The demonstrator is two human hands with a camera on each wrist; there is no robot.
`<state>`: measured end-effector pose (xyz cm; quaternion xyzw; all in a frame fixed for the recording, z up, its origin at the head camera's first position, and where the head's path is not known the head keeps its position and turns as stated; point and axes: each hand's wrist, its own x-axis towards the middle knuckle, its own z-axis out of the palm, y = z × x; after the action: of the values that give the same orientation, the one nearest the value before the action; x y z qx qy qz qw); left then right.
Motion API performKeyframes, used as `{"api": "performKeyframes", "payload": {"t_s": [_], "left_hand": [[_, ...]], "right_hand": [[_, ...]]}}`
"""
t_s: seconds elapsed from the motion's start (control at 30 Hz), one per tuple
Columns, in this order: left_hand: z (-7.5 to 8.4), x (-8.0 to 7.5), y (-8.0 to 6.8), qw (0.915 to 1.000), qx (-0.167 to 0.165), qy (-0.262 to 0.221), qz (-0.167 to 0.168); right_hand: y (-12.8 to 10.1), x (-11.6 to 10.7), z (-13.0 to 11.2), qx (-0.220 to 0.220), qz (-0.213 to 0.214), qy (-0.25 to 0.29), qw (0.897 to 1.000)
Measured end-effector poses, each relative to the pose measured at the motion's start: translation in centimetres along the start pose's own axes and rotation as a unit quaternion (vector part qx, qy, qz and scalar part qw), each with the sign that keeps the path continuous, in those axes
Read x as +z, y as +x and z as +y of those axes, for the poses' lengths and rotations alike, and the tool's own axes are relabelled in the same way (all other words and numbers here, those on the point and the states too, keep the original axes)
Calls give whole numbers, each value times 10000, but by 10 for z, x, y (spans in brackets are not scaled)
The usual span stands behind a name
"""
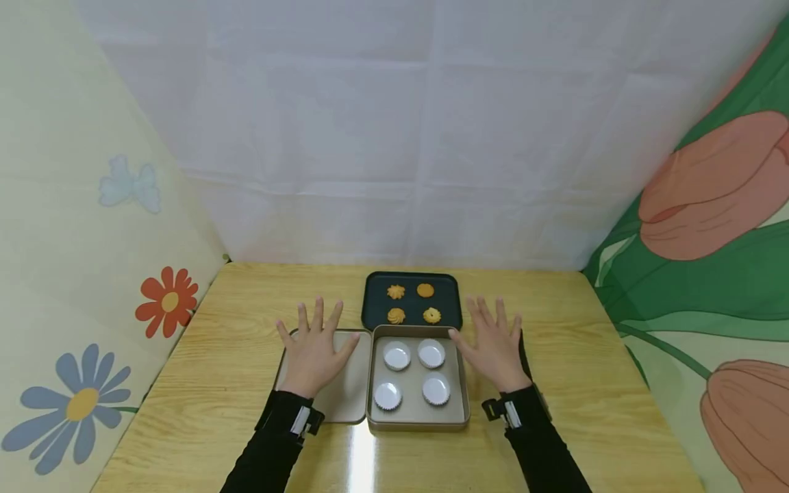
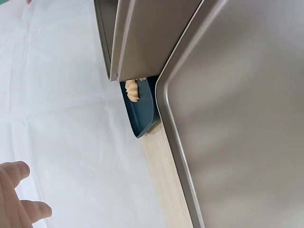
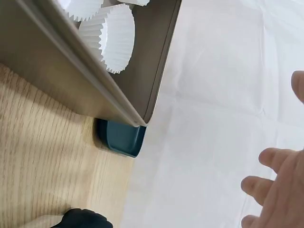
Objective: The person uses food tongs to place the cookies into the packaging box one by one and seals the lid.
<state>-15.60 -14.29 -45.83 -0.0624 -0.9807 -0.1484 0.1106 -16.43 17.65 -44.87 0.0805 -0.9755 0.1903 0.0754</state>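
We see a deep metal tin (image 1: 419, 426) on the table, with four pleated white cups (image 1: 435, 389) standing inside it, two toward its far wall and two toward its near wall. Just left of the tin, seemingly edge to edge with it, lies a shallow metal pan (image 1: 354, 383). Directly beyond the tin is a dark tray (image 1: 409, 303), bearing four golden cookies (image 1: 432, 315) in two rows; we cannot tell whether the tray touches the tin. To the left of the tin, our left hand (image 1: 314, 356) is over the shallow pan, its fingers spread wide and gripping nothing. To the right of the tin, our right hand (image 1: 494, 349) is likewise splayed wide and holds nothing; its thumb overlaps the tin's far right corner in the head view, though we cannot tell whether they touch. Also right of the tin we make out a black-ended item (image 3: 84, 219), mostly out of sight. The wooden table (image 1: 555, 411) spreads around the tin, and well beyond it we have a creased white cloth (image 1: 394, 137).
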Motion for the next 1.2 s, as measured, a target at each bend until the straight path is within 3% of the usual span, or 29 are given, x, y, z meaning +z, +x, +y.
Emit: {"api": "performKeyframes", "payload": {"t_s": [0.27, 0.47, 0.73, 0.8, 0.97, 1.2], "left_hand": [[0, 3, 2, 9999, -58, -82, -37], [-1, 7, 3, 9999, -10, -161, 44], [4, 10, 3, 9922, 331, -761, 930], [4, 12, 2, 9917, 392, -888, 846], [0, 26, -10, 9937, 426, -1003, 262], [2, 44, -57, 9937, 650, -881, -243]], "right_hand": [[-11, -6, 33, 1057, 384, 164, 9935], [-31, -4, 65, 1755, -10, 12, 9845], [-45, 12, 79, 2249, -640, 24, 9723], [-50, 17, 80, 2404, -682, -85, 9682], [-65, 30, 78, 2535, -395, -439, 9655], [-80, 43, 75, 2060, 177, -622, 9764]]}}
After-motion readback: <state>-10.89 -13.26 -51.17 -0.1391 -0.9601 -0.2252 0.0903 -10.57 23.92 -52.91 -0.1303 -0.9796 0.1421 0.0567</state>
